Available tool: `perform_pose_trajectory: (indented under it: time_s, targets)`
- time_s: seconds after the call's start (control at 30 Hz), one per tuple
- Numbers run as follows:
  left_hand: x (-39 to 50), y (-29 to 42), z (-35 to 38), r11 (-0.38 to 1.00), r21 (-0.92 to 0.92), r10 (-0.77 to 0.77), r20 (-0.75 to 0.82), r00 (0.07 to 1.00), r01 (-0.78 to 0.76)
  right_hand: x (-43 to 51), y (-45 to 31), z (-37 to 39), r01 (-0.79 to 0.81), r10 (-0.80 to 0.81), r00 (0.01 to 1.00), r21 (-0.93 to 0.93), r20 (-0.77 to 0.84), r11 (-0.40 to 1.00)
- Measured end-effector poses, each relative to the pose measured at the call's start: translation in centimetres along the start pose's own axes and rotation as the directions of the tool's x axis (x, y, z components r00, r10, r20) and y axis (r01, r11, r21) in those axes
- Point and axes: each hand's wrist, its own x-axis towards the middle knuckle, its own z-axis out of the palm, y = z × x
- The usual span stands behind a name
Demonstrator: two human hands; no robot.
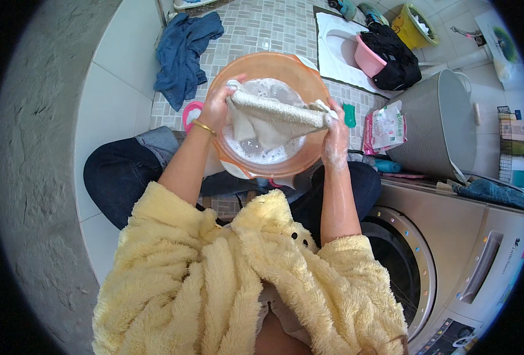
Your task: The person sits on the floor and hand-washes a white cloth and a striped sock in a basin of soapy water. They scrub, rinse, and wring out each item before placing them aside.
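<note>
A wet cream-white cloth (273,116), seemingly a garment, is stretched between my two hands above an orange plastic basin (244,66). My left hand (220,104) grips its left end, a gold bangle on the wrist. At the other end, my right hand (335,133) holds the bunched fabric, suds running down to the wrist. The cloth's upper edge is pulled nearly taut, and its lower part droops toward the soapy water (266,153). White foam floats around the water's edge in the basin. Some of my fingers are hidden behind the fabric.
Left of the basin lies a blue garment (184,53) on the tiled floor. A green scrubbing block (349,115) and a detergent bag (384,126) are at right, near a tall grey tub (426,120). A pink basin (368,57) holds dark clothes. A washing machine (448,226) stands beside my right knee.
</note>
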Motion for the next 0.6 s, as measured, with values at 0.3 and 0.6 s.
perform_pose_trajectory:
  time_s: [0.3, 0.6]
  targets:
    - [-1.9, 0.0, 12.3, 0.830, 0.533, 0.006, 0.290, 0.957, -0.167, 2.2, 3.8, 4.7, -0.341, 0.276, 0.939, 0.669, 0.205, 0.661]
    - [1.6, -5.8, 8.1, 0.570, 0.817, 0.163, -0.219, 0.962, 0.089, 0.2, 6.0, 9.8, -0.438, 0.590, 0.800, 0.565, -0.110, 0.699]
